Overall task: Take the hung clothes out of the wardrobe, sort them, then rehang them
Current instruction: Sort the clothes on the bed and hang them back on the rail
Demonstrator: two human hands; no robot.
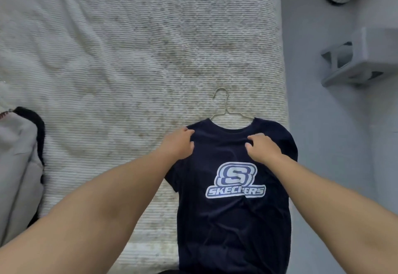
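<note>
Tee [234,220] lay flat on bed [129,58], long axis running away from the person, wire hanger [224,110] inside w/ hook past the collar. Left hand [178,144] pinched the left shoulder, right hand [261,147] gripped cloth below the collar; both equally near the hanger.

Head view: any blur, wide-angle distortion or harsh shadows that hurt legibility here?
Head view: lighting is soft and even, with no hard shadows or glare; the navy T-shirt and its logo read clearly, as does the wire hanger; the left hand and right hand are slightly soft; the bedspread blurs toward the left edge; the forearms swell near the bottom corners from lens distortion.
</note>
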